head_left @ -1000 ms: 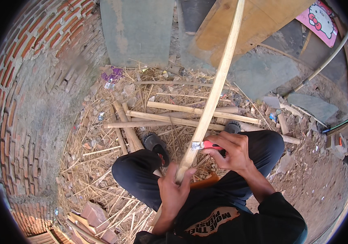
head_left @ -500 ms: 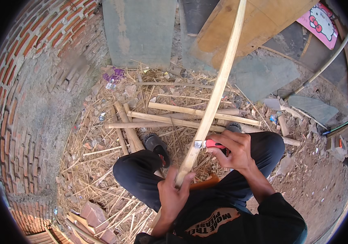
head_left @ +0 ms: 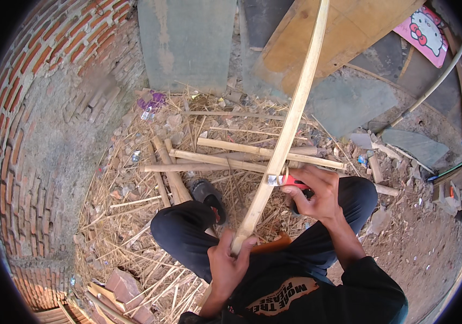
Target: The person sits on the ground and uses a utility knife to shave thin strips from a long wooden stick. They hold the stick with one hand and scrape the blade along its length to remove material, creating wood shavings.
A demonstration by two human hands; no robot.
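Wooden stick [head_left: 289, 129] slants up over the littered ground [head_left: 420, 248], left hand [head_left: 228, 265] pinching its lower end, right hand [head_left: 320, 195] wrapped round a red knife [head_left: 294, 182] laid across it. Imo pulling too hard could slip the blade into that left thumb.

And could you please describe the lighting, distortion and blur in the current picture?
Head view: fisheye distortion bows the brick wall, corners go black; head view: daylight mostly soft, brighter at lower left; head view: a smudge blurs part of that wall, bamboo strip and right hand fairly sharp.
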